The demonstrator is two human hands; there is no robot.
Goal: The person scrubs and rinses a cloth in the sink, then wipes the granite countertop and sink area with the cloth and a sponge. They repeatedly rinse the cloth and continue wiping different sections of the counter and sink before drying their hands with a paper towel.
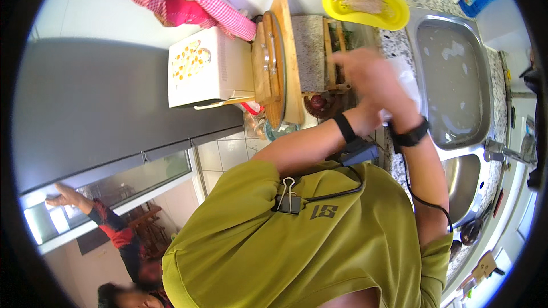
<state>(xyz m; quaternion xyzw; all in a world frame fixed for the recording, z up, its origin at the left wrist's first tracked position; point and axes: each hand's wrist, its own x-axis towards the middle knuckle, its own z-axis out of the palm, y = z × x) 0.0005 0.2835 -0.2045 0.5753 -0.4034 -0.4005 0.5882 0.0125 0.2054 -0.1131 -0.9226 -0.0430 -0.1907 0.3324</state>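
Observation:
Over the counter's near end my two hands meet and overlap, smeared by motion. My right hand [394,94] lies across the top, its blurred fingers reaching left toward a wooden rack. Beneath it, my left hand [371,113] is largely covered, and its fingers do not show clearly. A crumpled white sheet [407,82], cloth or paper, lies against my hands on the sink side. Whether either hand grips it is hidden. Just beyond them stands a yellow three-cornered basin [397,18] with pale, stringy food in it.
On the right is a steel sink [419,40] holding cloudy water, beside a smaller basin [459,185] and a faucet [511,151]. Wooden boards [294,51] and a glass lid [279,63] stand upright at left. Another person's hand [68,197] touches a door at far left.

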